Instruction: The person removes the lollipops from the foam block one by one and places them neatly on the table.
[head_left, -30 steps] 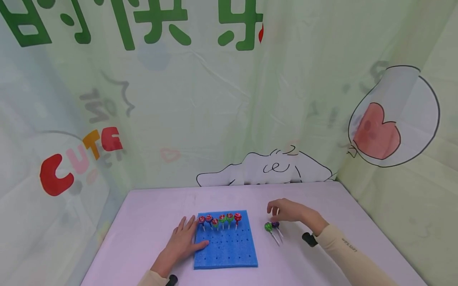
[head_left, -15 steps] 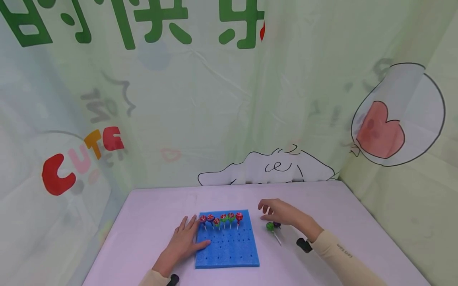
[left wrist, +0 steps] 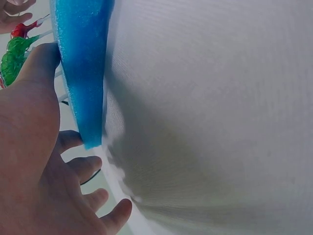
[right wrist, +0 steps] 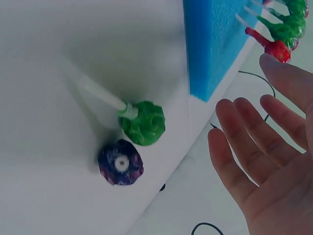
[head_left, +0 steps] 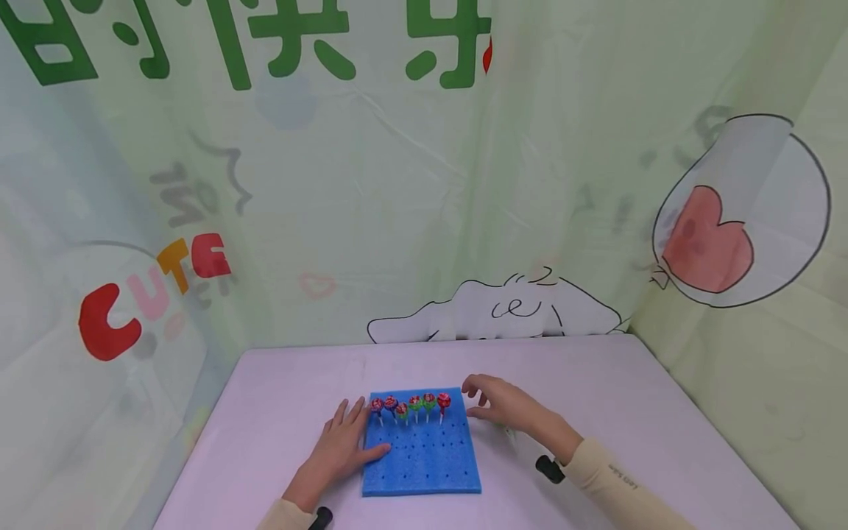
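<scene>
blue foam board (head_left: pixel 424 460) lies under the left hand (head_left: pixel 336 447), whose thumb rests on top while the fingers spread loosely past its edge, gripping nothing. the right hand (head_left: pixel 510 405), fingers slightly bent and thumb apart, hangs by the board's far right corner (nothing visible in its grasp). close by, six lollipops (head_left: pixel 416 403) stand in the foam; a low knuckle could tip the red lollipop (head_left: pixel 444 400). nearer the right sleeve (head_left: pixel 612 486), a green lollipop (right wrist: pixel 146 125) and a purple lollipop (right wrist: pixel 121 164) lie on the table (head_left: pixel 298 375); a brush might roll them.

The curtain (head_left: pixel 397 169) reads “CUTE” at left, cut-off green “的快乐” above; right sleeve (head_left: pixel 626 489) bears lettering too small
</scene>
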Demonstrator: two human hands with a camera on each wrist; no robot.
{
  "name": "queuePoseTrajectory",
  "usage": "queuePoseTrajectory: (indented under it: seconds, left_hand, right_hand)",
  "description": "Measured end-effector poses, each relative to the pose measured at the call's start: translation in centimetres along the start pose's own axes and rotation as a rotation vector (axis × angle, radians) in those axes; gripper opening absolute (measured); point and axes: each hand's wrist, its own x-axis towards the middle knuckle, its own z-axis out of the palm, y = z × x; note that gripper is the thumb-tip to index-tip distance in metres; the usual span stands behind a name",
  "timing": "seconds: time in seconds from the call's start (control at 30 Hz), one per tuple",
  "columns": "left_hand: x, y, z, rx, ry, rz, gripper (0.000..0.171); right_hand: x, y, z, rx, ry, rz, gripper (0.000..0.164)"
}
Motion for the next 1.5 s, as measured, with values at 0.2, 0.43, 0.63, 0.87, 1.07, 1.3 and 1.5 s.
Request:
queuePoseTrajectory:
  seconds: [0.2,0.43,0.63,0.87,1.07,1.3,1.5]
  left_hand:
    - [0.1,0.1,-0.1,0.0,0.0,-0.013,0.095]
    - [0.2,0.0,-0.1,0.007,0.0,-0.013,0.095]
    - [0.2,-0.1,0.0,0.01,0.0,-0.013,0.094]
    - [0.2,-0.1,0.0,0.011,-0.001,-0.01,0.094]
    - [0.3,-0.3,0.1,0.015,-0.006,-0.013,0.094]
    - [0.3,-0.4,0.2,0.011,0.004,-0.009,0.094]
    - [0.3,-0.4,0.2,0.012,0.007,-0.006,0.094]
  right_hand:
    - [0.1,-0.5,0.7,-0.037,0.038,-0.053,0.038]
    - [0.0,-1.3,2.2,-0.105,0.131,-0.066,0.042]
    - [0.1,-1.6,3.1,-0.221,0.224,-0.103,0.049]
    - [0.2,-1.5,3.9,-0.396,0.334,-0.228,0.049]
    - [0.2,-1.6,4.4,-0.457,0.387,-0.273,0.044]
    - [0.4,-1.4,4.9,-0.475,0.41,-0.279,0.042]
    - [0.5,-1.4,5.1,-0.473,0.424,-0.29,0.038]
